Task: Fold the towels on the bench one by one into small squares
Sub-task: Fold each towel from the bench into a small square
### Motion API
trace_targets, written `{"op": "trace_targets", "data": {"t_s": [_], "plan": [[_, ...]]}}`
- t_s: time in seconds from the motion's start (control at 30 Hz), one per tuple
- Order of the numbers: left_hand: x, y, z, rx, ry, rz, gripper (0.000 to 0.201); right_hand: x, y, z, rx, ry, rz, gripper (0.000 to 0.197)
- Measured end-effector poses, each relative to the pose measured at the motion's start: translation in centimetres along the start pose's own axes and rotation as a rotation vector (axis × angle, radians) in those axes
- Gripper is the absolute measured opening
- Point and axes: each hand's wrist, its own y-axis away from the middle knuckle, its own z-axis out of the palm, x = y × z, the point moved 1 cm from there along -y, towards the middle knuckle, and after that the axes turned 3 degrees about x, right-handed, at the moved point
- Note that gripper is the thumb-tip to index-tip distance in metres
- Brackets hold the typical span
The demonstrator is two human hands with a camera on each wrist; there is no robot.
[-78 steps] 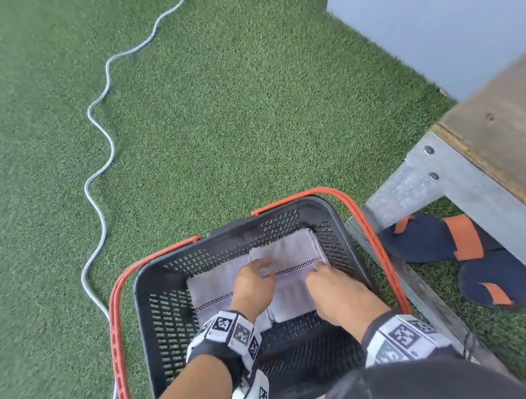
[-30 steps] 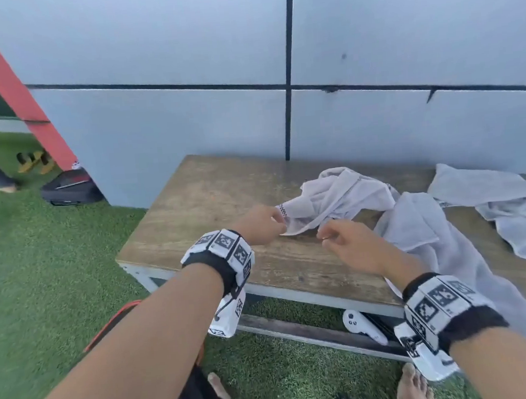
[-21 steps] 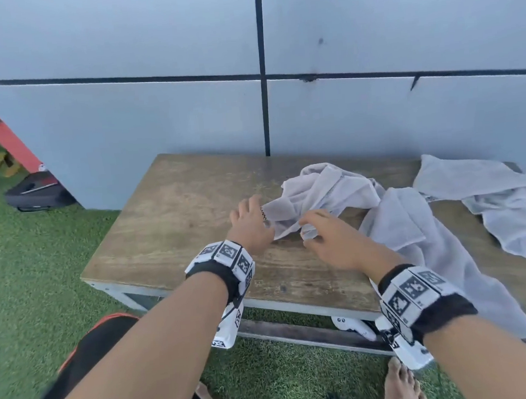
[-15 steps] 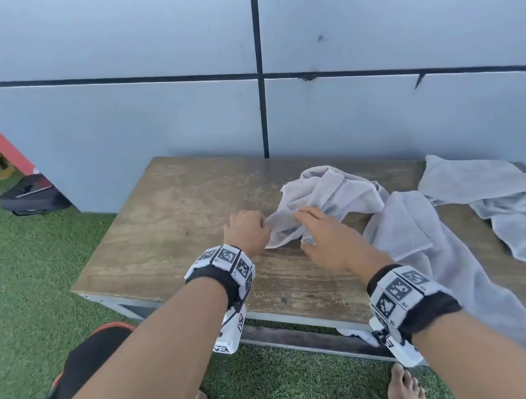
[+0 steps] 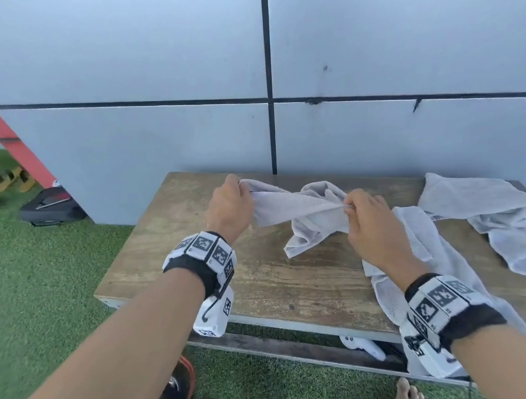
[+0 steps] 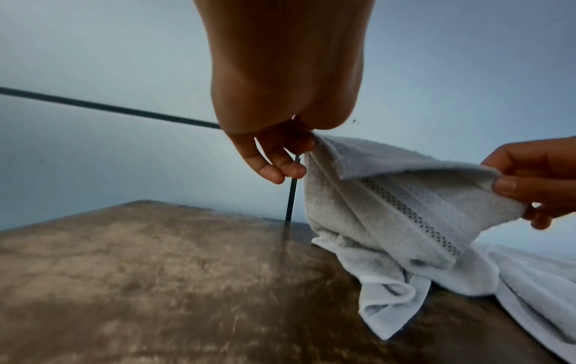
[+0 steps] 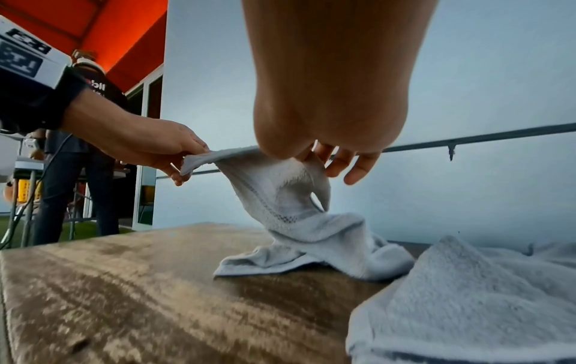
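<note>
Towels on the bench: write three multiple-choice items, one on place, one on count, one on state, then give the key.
1. Where does the lifted towel's lower end lie?
A. on the bench
B. on the grass
C. in a basket

2. How many towels show on the bench?
A. one
B. three
C. five

3. How is the lifted towel held?
A. pinched by both hands
B. by the left hand only
C. lying untouched

Key: 1 A, the lifted towel trails onto the bench. 2 B, it plus the middle towel and the far towel. 3 A, the left hand and right hand each pinch its top edge.
</note>
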Motion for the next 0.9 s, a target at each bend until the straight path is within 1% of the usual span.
{"op": "trace_targets", "data": {"t_s": [0.07, 0.13, 0.2, 0.27, 0.33, 0.43, 0.5, 0.53, 0.57, 0.6, 0.67, 0.7, 0.73, 0.77, 0.87, 0.9], "plan": [[1.1, -0.2, -1.5, 0.029, 0.040, -0.010, 0.030, -0.7, -0.3, -1.6, 0.095, -0.020, -0.039, 0.009], [2.3, -0.3, -2.9, 0.052, 0.127, -0.041, 0.033, -1.6, -0.9, -3.3, 0.143, -0.059, -0.060, 0.011], [3.7, -0.1, -4.6, 0.076, 0.221, -0.078, 0.032, -2.5, -1.5, -4.8, 0.141, -0.123, -0.048, 0.007], [5.5, 0.3, -6.4, 0.125, 0.307, -0.095, 0.028, -3.3, -1.8, -6.2, 0.140, -0.193, -0.031, 0.006], [6.9, 0.8, -8.0, 0.141, 0.417, -0.108, 0.026, -4.1, -1.7, -7.4, 0.157, -0.270, -0.019, 0.005], [8.5, 2.0, -9.8, 0.164, 0.499, -0.042, 0.020, -5.3, -1.0, -8.8, 0.138, -0.323, 0.010, 0.009], [9.3, 3.2, -10.7, 0.128, 0.554, 0.029, 0.020, -6.2, -0.3, -9.4, 0.088, -0.327, 0.038, 0.014], [9.6, 3.9, -10.8, 0.063, 0.577, 0.068, 0.017, -6.8, 0.2, -9.7, 0.065, -0.331, 0.045, 0.016], [9.9, 4.7, -10.8, -0.040, 0.585, 0.100, 0.009, -7.5, 0.7, -9.9, 0.042, -0.341, 0.051, 0.016], [9.8, 5.4, -10.4, -0.157, 0.556, 0.125, 0.013, -8.2, 1.2, -10.2, 0.013, -0.371, 0.055, 0.015], [9.5, 7.1, -9.2, -0.356, 0.395, 0.169, 0.053, -9.7, 2.1, -10.5, -0.043, -0.475, 0.064, 0.013], [9.4, 8.1, -8.6, -0.406, 0.302, 0.182, 0.071, -10.5, 2.6, -10.6, -0.074, -0.519, 0.063, 0.013], [9.2, 9.0, -8.0, -0.433, 0.235, 0.196, 0.082, -11.1, 2.9, -10.5, -0.099, -0.539, 0.054, 0.014], [9.1, 9.9, -7.4, -0.446, 0.204, 0.198, 0.089, -11.6, 3.1, -10.3, -0.120, -0.539, 0.044, 0.016], [8.2, 11.3, -5.9, -0.482, 0.289, 0.192, 0.106, -12.3, 3.6, -10.0, -0.156, -0.526, 0.057, 0.018], [7.8, 11.5, -5.7, -0.462, 0.322, 0.196, 0.106, -12.3, 3.7, -9.9, -0.163, -0.553, 0.073, 0.018]]}}
